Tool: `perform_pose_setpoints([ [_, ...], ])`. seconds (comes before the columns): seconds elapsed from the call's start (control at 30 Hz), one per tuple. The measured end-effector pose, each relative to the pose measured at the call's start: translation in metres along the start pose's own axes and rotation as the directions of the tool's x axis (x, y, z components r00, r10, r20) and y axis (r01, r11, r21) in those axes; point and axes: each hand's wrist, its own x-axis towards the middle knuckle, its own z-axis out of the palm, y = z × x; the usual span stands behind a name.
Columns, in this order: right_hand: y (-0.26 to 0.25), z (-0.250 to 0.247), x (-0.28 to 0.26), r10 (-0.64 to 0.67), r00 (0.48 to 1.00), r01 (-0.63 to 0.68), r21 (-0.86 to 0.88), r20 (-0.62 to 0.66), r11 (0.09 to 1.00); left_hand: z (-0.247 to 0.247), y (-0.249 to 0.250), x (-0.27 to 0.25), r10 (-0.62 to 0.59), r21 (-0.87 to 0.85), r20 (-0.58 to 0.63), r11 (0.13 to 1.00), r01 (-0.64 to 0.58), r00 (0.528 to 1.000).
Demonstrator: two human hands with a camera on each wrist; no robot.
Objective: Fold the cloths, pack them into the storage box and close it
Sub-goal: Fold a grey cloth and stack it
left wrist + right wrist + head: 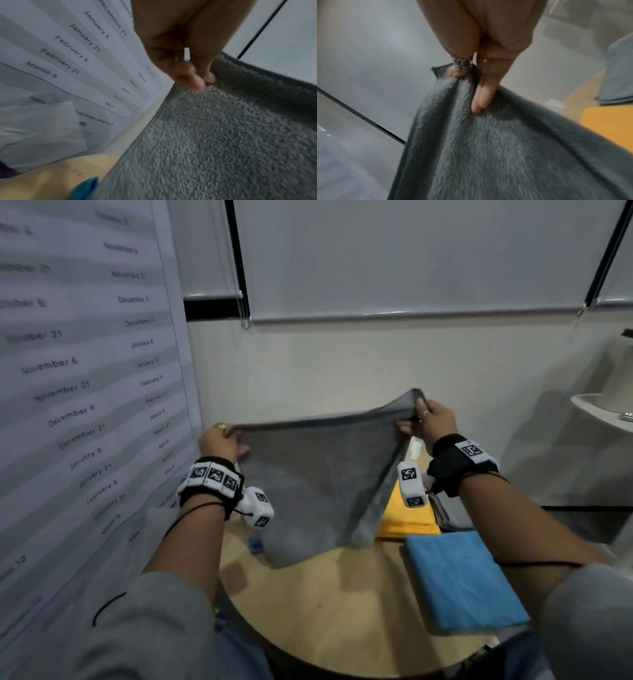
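Note:
A grey fleece cloth hangs spread in the air above the round wooden table. My left hand pinches its upper left corner, and my right hand pinches the upper right corner a little higher. In the left wrist view the fingertips nip the cloth's edge. The right wrist view has finger and thumb clamped on the cloth's corner. A folded blue cloth lies on the table at the right. Behind it lies a folded yellow cloth. The storage box is not visible.
A large printed date chart hangs close on the left wall. Another grey cloth lies beyond the yellow one. A small blue object sits on the table under the hanging cloth. A white shelf juts out at the right.

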Motion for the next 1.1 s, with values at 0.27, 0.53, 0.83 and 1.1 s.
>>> perform_pose_setpoints([
  [0.27,-0.003,-0.025,-0.068,-0.194,0.969,0.174,0.135,0.154,0.975,-0.058,0.012,-0.048,0.242,-0.362,0.044,0.908,-0.21,0.969],
  [0.53,0.146,-0.08,-0.165,0.319,0.915,-0.306,-0.092,0.245,0.948,-0.058,-0.123,-0.153,-0.378,-0.099,0.276,0.903,0.417,0.884],
  [0.83,0.183,-0.081,-0.203,0.262,0.854,0.139,-0.682,0.45,0.718,-0.048,-0.188,-0.2,-0.532,0.346,0.37,0.84,0.419,0.761],
  [1.1,0.176,0.049,-0.203,0.155,0.533,0.576,-0.491,0.832,0.653,-0.068,-0.196,-0.225,-0.542,0.042,0.457,0.805,0.592,0.705],
])
